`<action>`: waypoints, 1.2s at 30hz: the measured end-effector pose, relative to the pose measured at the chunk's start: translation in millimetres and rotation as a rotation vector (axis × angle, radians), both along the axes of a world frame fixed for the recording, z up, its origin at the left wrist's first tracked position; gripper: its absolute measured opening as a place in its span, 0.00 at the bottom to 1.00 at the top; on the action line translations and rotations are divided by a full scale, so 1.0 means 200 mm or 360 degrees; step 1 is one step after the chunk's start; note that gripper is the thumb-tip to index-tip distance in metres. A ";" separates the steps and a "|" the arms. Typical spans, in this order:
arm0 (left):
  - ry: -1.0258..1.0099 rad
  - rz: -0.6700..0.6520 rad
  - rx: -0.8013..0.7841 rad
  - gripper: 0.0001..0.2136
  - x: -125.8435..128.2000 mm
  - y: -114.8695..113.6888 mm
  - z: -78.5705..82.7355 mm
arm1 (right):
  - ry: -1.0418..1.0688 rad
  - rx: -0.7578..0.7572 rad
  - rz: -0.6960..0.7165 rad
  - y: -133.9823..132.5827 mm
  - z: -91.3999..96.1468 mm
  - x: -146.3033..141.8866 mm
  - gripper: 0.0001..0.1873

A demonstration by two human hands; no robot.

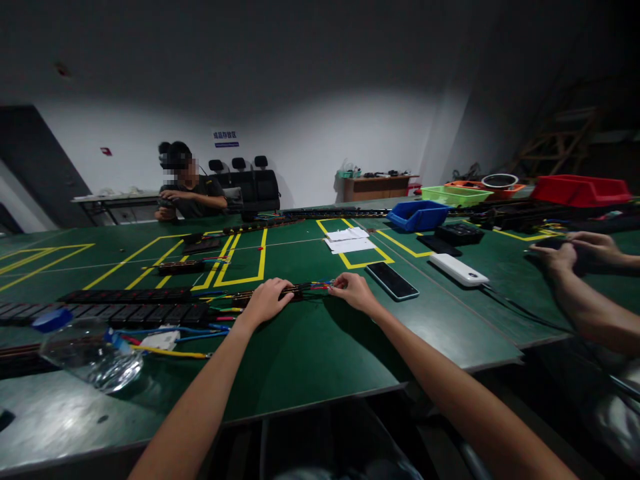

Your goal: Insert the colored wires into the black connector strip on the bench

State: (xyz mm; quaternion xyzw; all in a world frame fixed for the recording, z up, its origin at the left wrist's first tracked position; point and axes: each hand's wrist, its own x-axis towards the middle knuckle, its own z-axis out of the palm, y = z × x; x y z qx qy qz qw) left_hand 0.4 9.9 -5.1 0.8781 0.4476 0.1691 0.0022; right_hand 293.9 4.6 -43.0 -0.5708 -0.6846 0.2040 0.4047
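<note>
Holding the black strip (296,291) with our curled left hand (267,300), back from the tabletop's (310,360) near edge, we pinch its coloured wires (320,287) with our right hand (353,290). Tugging hard could pull one loose.

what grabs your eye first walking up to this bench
The two hands at the centre: the left hand grips a black strip, the right hand pinches its coloured wires. Around them, yellow tape lines cross the green table, and a blue bin and red bin sit far right.
</note>
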 end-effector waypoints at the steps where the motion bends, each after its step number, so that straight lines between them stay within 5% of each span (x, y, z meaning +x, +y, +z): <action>1: 0.0000 0.0002 0.0000 0.15 0.00 0.00 0.00 | -0.0006 0.0002 -0.0010 0.00 0.00 0.00 0.12; 36: 0.0006 0.0007 -0.0021 0.15 0.00 0.00 0.01 | 0.0024 -0.0005 0.0071 0.01 0.01 0.01 0.20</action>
